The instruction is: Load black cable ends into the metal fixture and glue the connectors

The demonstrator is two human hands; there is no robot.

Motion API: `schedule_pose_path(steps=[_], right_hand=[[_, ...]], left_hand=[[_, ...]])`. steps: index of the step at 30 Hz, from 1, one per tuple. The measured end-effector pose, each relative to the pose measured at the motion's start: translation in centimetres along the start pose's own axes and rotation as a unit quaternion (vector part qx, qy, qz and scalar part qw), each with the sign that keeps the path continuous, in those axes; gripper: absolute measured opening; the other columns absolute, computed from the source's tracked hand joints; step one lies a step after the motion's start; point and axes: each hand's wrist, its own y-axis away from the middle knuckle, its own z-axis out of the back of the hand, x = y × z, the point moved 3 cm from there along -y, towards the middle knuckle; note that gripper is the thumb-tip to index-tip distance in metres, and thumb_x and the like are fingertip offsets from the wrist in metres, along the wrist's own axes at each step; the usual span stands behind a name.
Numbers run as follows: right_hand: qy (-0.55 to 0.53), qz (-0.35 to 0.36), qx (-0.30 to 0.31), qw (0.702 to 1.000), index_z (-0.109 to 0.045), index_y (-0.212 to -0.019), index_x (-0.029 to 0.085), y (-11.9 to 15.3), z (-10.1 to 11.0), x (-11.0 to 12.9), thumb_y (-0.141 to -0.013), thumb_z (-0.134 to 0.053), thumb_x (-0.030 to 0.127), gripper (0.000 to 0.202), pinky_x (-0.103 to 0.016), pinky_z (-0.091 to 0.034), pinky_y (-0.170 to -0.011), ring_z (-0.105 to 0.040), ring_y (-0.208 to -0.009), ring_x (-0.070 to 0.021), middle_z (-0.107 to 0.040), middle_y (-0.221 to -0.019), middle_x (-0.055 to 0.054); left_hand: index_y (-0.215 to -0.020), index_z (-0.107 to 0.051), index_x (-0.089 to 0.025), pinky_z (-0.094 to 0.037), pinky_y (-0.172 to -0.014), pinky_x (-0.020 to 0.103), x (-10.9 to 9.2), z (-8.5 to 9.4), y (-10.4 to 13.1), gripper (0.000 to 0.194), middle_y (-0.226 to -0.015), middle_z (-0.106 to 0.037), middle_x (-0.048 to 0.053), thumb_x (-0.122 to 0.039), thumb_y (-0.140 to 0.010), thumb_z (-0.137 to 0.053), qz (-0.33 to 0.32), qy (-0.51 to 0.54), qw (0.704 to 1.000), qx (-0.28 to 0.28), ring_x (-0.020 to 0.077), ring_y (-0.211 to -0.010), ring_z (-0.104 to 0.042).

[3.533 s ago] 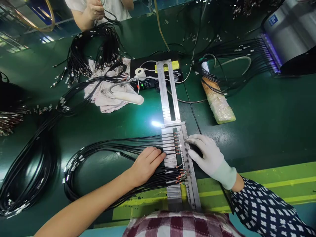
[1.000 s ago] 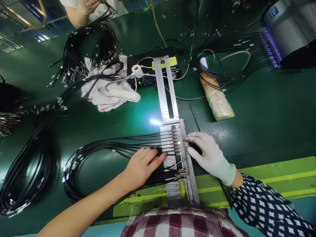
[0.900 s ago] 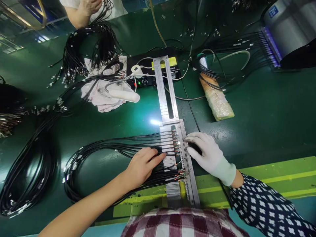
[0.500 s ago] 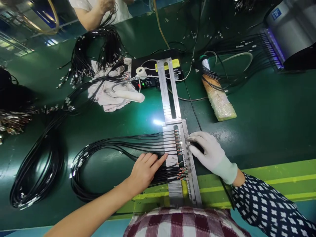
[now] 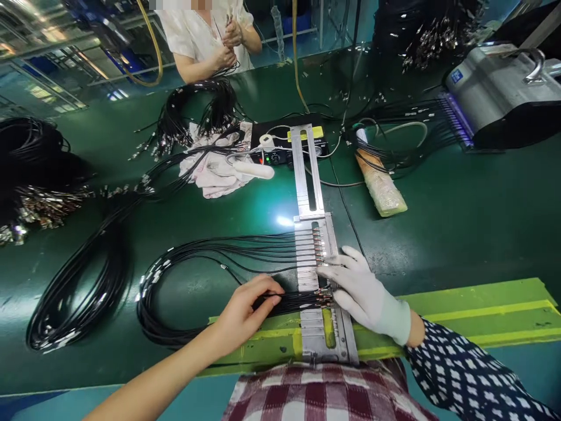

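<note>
A slotted metal fixture (image 5: 309, 324) lies on the bench in front of me, with several black cables (image 5: 263, 255) laid side by side across its grooves. Their stripped, coloured wire ends point right. My bare left hand (image 5: 249, 313) is closed, thumb and fingers pinching at a bunch of black cables (image 5: 293, 302) just left of the fixture; how many it grips is hidden. Over the fixture's right-hand rail, my white-gloved right hand (image 5: 362, 289) has its fingers stretched and apart, the tips touching the fixture by the wire ends. Leftward, the cables curve into a loop.
More cable coils (image 5: 79, 292) lie at the left. Behind the fixture are a black control box (image 5: 280, 153), a cloth (image 5: 210, 172) and a film-wrapped handle (image 5: 383, 190). A grey machine (image 5: 504, 99) stands at the right. Across the bench, a co-worker's hands (image 5: 230, 44) hold cables.
My left hand has gone from a pointing finger on the fixture to a pinch at the cable bunch. My right hand has moved left, onto the wire ends. The view has tilted up.
</note>
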Motion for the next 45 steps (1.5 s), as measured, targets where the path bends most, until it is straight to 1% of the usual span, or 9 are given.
schedule_pose_path(steps=[5, 11, 14, 19, 28, 36, 39, 42, 45], right_hand=[[-0.058, -0.010, 0.016, 0.998, -0.053, -0.127, 0.020, 1.7, -0.4, 2.0, -0.103, -0.031, 0.035, 0.036, -0.056, -0.030, -0.115, -0.059, -0.107, -0.0255, -0.067, -0.110, -0.009], [-0.068, -0.013, 0.032, 0.997, -0.056, -0.124, 0.021, 2.8, 0.7, 2.0, -0.102, -0.039, 0.035, 0.031, -0.055, -0.029, -0.116, -0.060, -0.106, -0.0259, -0.066, -0.109, -0.008], [-0.050, -0.078, -0.016, 0.996, -0.058, -0.121, 0.024, 2.4, 2.0, 0.0, -0.101, -0.043, 0.032, 0.026, -0.051, -0.037, -0.111, -0.059, -0.110, -0.0260, -0.067, -0.112, -0.007], [-0.085, -0.187, -0.072, 0.976, -0.063, -0.110, 0.024, 1.3, 2.6, -3.1, -0.102, -0.044, 0.031, 0.022, -0.041, -0.050, -0.094, -0.061, -0.106, -0.0239, -0.066, -0.111, -0.007], [-0.047, -0.165, -0.069, 0.983, -0.065, -0.110, 0.023, 0.8, 1.7, -3.8, -0.101, -0.049, 0.030, 0.019, -0.043, -0.047, -0.094, -0.061, -0.103, -0.0239, -0.068, -0.106, -0.006], [-0.046, -0.164, -0.067, 0.983, -0.065, -0.110, 0.023, 0.8, 1.5, -4.1, -0.100, -0.052, 0.028, 0.017, -0.043, -0.046, -0.093, -0.061, -0.103, -0.0238, -0.069, -0.106, -0.006], [-0.044, -0.165, -0.068, 0.983, -0.065, -0.109, 0.023, 0.8, 1.4, -4.1, -0.100, -0.052, 0.028, 0.017, -0.042, -0.046, -0.093, -0.061, -0.103, -0.0235, -0.069, -0.106, -0.005], [-0.042, -0.167, -0.066, 0.983, -0.066, -0.108, 0.023, 0.7, 1.4, -4.1, -0.100, -0.052, 0.028, 0.017, -0.043, -0.045, -0.094, -0.061, -0.103, -0.0238, -0.069, -0.106, -0.006], [-0.041, -0.174, -0.064, 0.982, -0.066, -0.107, 0.023, 0.7, 1.3, -4.3, -0.100, -0.052, 0.029, 0.017, -0.043, -0.045, -0.093, -0.061, -0.102, -0.0236, -0.069, -0.105, -0.005]], left_hand=[[-0.100, -0.062, -0.019, -0.050, -0.074, 0.026, -0.7, 0.3, -0.8, 0.011, -0.090, -0.061, 0.005, -0.014, -0.096, -0.053, -0.064, -0.056, 0.990, -0.110, 0.0153, -0.086, -0.059], [-0.098, -0.059, -0.018, -0.050, -0.072, 0.028, 0.7, -1.3, -2.5, 0.012, -0.085, -0.058, 0.004, -0.012, -0.097, -0.049, -0.136, -0.184, 0.964, -0.132, 0.0161, -0.082, -0.055], [-0.106, -0.059, -0.017, -0.049, -0.072, 0.028, 1.1, -1.3, -2.4, 0.016, -0.087, -0.058, 0.005, -0.010, -0.097, -0.049, -0.157, -0.195, 0.962, -0.107, 0.0160, -0.081, -0.054], [-0.131, -0.053, -0.015, -0.049, -0.070, 0.028, 1.2, -0.6, -2.3, 0.037, -0.088, -0.059, 0.006, -0.008, -0.098, -0.039, -0.204, -0.220, 0.954, -0.014, 0.0170, -0.079, -0.053], [-0.138, -0.052, -0.016, -0.049, -0.073, 0.030, 2.3, -0.5, -3.3, 0.050, -0.092, -0.059, 0.008, -0.006, -0.094, -0.031, -0.208, -0.273, 0.937, 0.064, 0.0188, -0.080, -0.055], [-0.137, -0.051, -0.016, -0.047, -0.073, 0.029, 2.7, -0.8, -4.2, 0.046, -0.093, -0.059, 0.007, -0.007, -0.096, -0.031, -0.216, -0.230, 0.945, 0.086, 0.0180, -0.081, -0.055], [-0.137, -0.052, -0.020, -0.044, -0.077, 0.030, 2.8, -0.9, -3.8, 0.047, -0.101, -0.056, 0.008, -0.005, -0.096, -0.035, -0.208, -0.247, 0.944, 0.069, 0.0186, -0.087, -0.053], [-0.141, -0.049, -0.027, -0.040, -0.085, 0.036, 2.9, -1.2, -3.0, 0.056, -0.107, -0.052, 0.010, -0.002, -0.093, -0.038, -0.190, -0.337, 0.921, 0.041, 0.0224, -0.095, -0.049], [-0.148, -0.042, -0.024, -0.035, -0.085, 0.039, 3.1, -1.9, -1.8, 0.062, -0.096, -0.052, 0.008, -0.002, -0.090, -0.039, -0.175, -0.412, 0.892, 0.058, 0.0233, -0.090, -0.046]])
